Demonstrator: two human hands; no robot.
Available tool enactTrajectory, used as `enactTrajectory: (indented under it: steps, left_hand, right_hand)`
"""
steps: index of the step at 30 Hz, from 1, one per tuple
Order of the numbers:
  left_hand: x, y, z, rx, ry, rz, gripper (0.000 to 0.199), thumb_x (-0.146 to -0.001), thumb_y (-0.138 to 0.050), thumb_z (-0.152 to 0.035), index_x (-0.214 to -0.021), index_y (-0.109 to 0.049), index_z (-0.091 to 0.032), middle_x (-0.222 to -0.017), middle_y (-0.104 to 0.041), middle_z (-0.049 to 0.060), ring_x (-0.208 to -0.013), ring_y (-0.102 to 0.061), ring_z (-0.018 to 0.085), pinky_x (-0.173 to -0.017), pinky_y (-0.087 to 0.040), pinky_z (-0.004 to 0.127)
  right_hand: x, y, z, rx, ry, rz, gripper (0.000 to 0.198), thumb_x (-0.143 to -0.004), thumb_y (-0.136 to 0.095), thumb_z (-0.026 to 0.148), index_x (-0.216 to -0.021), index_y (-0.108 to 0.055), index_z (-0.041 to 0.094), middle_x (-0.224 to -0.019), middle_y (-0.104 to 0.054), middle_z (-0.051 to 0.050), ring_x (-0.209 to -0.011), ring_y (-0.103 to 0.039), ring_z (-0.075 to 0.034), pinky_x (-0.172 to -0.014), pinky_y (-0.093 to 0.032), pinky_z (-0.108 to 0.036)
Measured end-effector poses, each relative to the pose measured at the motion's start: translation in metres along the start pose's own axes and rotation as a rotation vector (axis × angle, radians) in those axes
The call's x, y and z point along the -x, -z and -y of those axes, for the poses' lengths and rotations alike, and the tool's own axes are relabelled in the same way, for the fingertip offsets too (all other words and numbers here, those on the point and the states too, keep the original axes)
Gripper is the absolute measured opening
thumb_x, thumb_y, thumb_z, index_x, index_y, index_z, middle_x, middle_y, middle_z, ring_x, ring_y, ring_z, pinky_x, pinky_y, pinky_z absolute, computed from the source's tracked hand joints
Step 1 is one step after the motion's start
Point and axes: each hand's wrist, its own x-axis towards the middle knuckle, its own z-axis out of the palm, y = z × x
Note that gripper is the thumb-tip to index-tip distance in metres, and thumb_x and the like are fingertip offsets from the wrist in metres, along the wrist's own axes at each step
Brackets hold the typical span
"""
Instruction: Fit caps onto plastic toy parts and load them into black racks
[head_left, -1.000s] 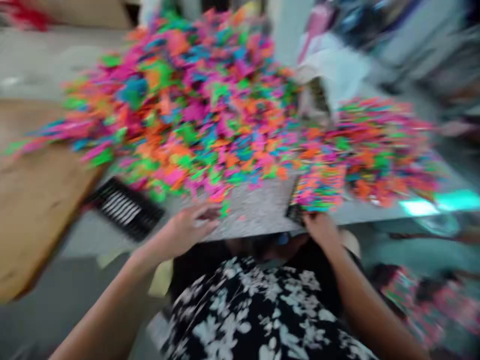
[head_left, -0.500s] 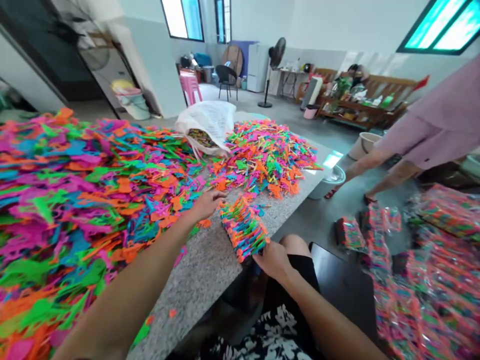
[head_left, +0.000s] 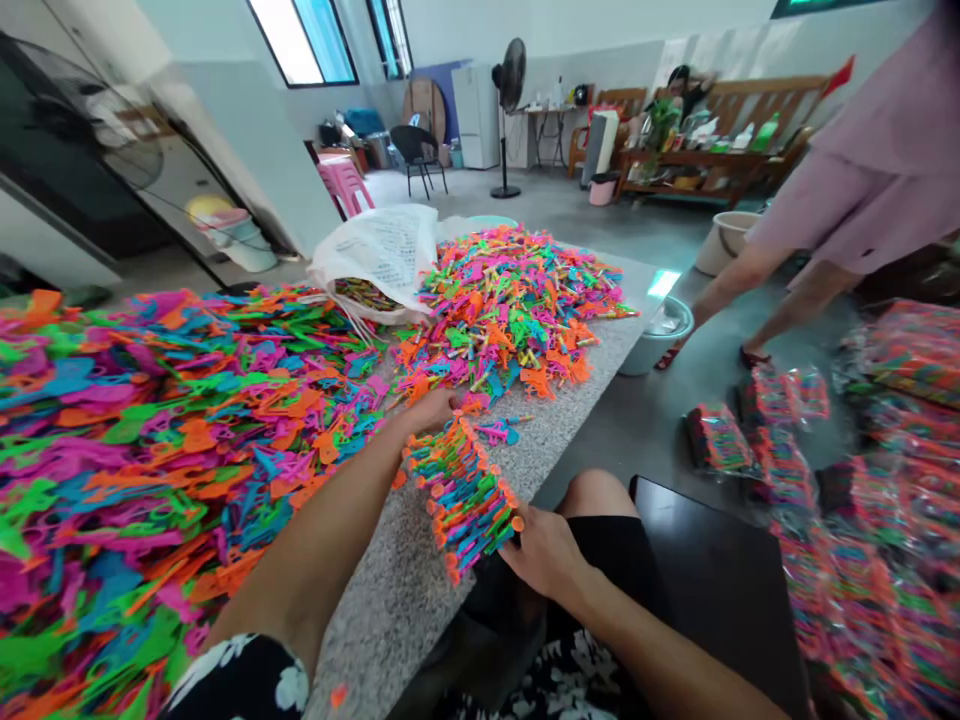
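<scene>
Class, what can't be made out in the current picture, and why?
Left hand: whether it grips a piece; head view, hidden by the hand itself.
Right hand: some fingertips; head view, hidden by the stacked pieces.
White bag: printing; head view, too small to read.
Standing person: upper body; head view, cut off at top right.

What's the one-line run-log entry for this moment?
left grip: at edge of multicoloured heap of loose plastic pieces | right grip: at near right corner of packed multicoloured plastic rows, contact partly hidden | surface: speckled grey tabletop
</scene>
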Motion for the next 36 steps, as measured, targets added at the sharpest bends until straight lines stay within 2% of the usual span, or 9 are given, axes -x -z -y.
enactTrajectory:
  steps: [5,10,13,18,21,24,27,31,36]
  left_hand:
    - [0.04,0.061,0.012,-0.136,0.001,-0.151,0.027,-0.072,-0.077,-0.044,-0.075,-0.064,-0.02,-0.065,-0.06,-0.001,-0.066,-0.052,0.016,-0.061,-0.037,0.026]
    - [0.16,0.123,0.039,0.021,0.115,-0.526,0.034,-0.081,-0.072,-0.054,-0.082,-0.06,-0.021,-0.062,-0.056,-0.005,-0.059,-0.051,0.014,-0.057,-0.04,0.025]
    - [0.244,0.121,0.056,0.145,0.157,-0.637,0.029,-0.08,-0.072,-0.048,-0.084,-0.061,-0.022,-0.063,-0.059,-0.005,-0.059,-0.054,0.014,-0.058,-0.045,0.026]
    - [0.331,0.065,0.062,0.281,0.216,-0.523,0.026,-0.077,-0.073,-0.043,-0.092,-0.066,-0.022,-0.065,-0.063,-0.003,-0.057,-0.056,0.016,-0.054,-0.045,0.027]
    - [0.339,0.029,0.054,0.324,0.169,-0.39,0.024,-0.08,-0.072,-0.041,-0.092,-0.065,-0.021,-0.066,-0.062,-0.003,-0.057,-0.056,0.015,-0.054,-0.045,0.027]
    - [0.328,0.009,0.047,0.336,0.112,-0.365,0.022,-0.083,-0.071,-0.041,-0.086,-0.062,-0.021,-0.067,-0.057,-0.004,-0.059,-0.054,0.013,-0.056,-0.043,0.026]
    - [0.316,0.003,0.044,0.355,0.076,-0.385,0.022,-0.084,-0.07,-0.041,-0.086,-0.06,-0.021,-0.068,-0.054,-0.005,-0.06,-0.052,0.012,-0.056,-0.042,0.025]
    - [0.31,0.0,0.042,0.381,0.054,-0.36,0.022,-0.084,-0.071,-0.041,-0.088,-0.062,-0.021,-0.068,-0.053,-0.005,-0.061,-0.051,0.012,-0.057,-0.043,0.025]
    - [0.304,-0.01,0.037,0.514,0.034,-0.353,0.03,-0.082,-0.077,-0.043,-0.098,-0.066,-0.02,-0.081,-0.063,-0.001,-0.069,-0.059,0.014,-0.062,-0.051,0.025]
  right_hand:
    - [-0.008,0.001,0.008,0.124,-0.025,-0.013,0.025,-0.103,-0.055,0.033,-0.116,-0.069,0.018,-0.098,-0.08,-0.01,-0.095,-0.077,-0.026,-0.077,-0.047,-0.029]
    - [-0.034,0.003,0.019,0.199,-0.033,-0.025,0.028,-0.108,-0.049,0.036,-0.119,-0.066,0.017,-0.099,-0.079,-0.011,-0.093,-0.076,-0.027,-0.075,-0.046,-0.031]
    - [-0.041,0.008,0.024,0.19,-0.038,-0.053,0.028,-0.108,-0.052,0.04,-0.119,-0.065,0.017,-0.102,-0.079,-0.012,-0.095,-0.076,-0.026,-0.077,-0.047,-0.031]
    - [-0.008,0.011,0.041,0.066,0.026,-0.171,0.024,-0.107,-0.053,0.034,-0.117,-0.068,0.019,-0.095,-0.077,-0.008,-0.089,-0.073,-0.023,-0.079,-0.048,-0.03]
    - [0.018,0.004,0.056,-0.145,0.289,-0.019,0.034,-0.103,-0.061,0.037,-0.133,-0.065,0.021,-0.097,-0.076,-0.004,-0.085,-0.071,-0.019,-0.082,-0.05,-0.029]
    - [0.028,-0.007,0.065,-0.194,0.442,0.128,0.035,-0.101,-0.066,0.035,-0.132,-0.066,0.02,-0.1,-0.074,-0.004,-0.085,-0.069,-0.018,-0.082,-0.05,-0.028]
    - [0.027,-0.011,0.065,-0.15,0.447,0.122,0.026,-0.102,-0.062,0.03,-0.125,-0.068,0.018,-0.099,-0.073,-0.005,-0.087,-0.068,-0.019,-0.082,-0.049,-0.028]
    - [0.026,-0.006,0.059,-0.251,0.393,0.096,0.029,-0.105,-0.06,0.043,-0.118,-0.069,0.018,-0.093,-0.073,-0.004,-0.081,-0.067,-0.018,-0.077,-0.048,-0.027]
    - [0.03,-0.004,0.049,-0.55,0.282,0.305,0.046,-0.111,-0.043,0.052,-0.093,-0.07,0.02,-0.067,-0.064,0.002,-0.059,-0.06,-0.014,-0.061,-0.047,-0.023]
